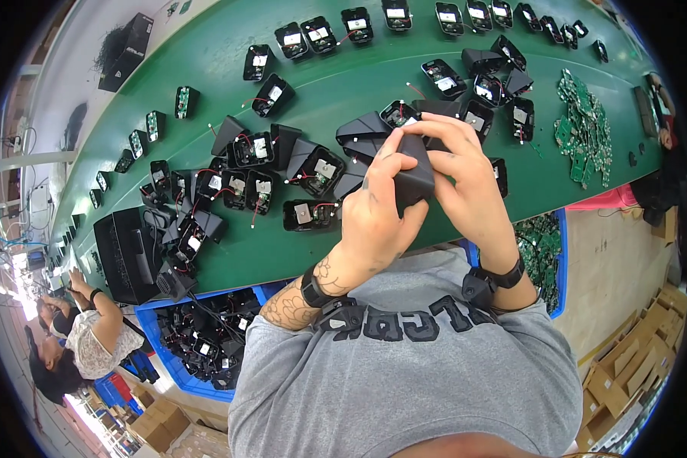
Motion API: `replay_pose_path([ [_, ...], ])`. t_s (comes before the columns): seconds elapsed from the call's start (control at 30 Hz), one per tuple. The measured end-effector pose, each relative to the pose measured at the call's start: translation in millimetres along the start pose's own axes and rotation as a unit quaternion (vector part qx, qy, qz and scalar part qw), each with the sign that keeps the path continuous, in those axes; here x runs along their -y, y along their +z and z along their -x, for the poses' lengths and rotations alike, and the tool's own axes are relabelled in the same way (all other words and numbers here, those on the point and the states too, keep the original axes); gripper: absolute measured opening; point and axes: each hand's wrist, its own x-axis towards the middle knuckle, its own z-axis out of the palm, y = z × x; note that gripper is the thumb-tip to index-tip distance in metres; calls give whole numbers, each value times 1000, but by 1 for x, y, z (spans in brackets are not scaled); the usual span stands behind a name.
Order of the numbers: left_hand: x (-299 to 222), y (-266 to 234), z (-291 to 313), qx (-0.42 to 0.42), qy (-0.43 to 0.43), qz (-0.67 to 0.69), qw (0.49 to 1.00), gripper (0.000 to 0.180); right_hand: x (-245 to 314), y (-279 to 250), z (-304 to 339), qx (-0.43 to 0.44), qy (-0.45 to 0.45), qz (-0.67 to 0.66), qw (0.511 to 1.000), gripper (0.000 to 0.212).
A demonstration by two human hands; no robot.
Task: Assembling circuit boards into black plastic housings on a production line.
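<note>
Between my two hands is a black plastic housing [414,174], held above the green table. My left hand [378,202] grips its left side, thumb low and fingers bent over the top. On the other side my right hand [464,174] closes round it with the fingers across its far end. The housing's inside is turned from view. Just beyond my fingers lie more black housings, one an open housing [399,114] showing a circuit board. Left of my left hand sit an open housing with a red wire [318,169] and another open housing [304,215].
Open housings line the far side of the green table [343,80]. A pile of green circuit boards [582,130] lies right. Blue bins of black parts [206,336] and boards [538,256] stand below the near edge. A black crate [122,256] and a person [91,336] are left.
</note>
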Motion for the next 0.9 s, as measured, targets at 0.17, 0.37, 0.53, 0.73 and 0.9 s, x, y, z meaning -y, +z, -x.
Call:
replay_pose_path([
  [0.17,10,1,-7,-1,-129,120,984,55,-8,7,0,-18,51,-25,998,13],
  [0.37,13,-4,-7,-3,-233,241,942,50,3,10,-1,-70,35,22,997,7],
  [0.53,7,-7,-9,-5,-300,370,879,43,6,7,-1,-88,26,18,996,8],
  [0.73,3,-9,-9,-10,-280,376,883,42,9,2,-1,-92,11,9,996,13],
  [0.9,2,-29,-18,58,-386,458,798,34,-5,-14,-4,-36,-224,5,974,30],
])
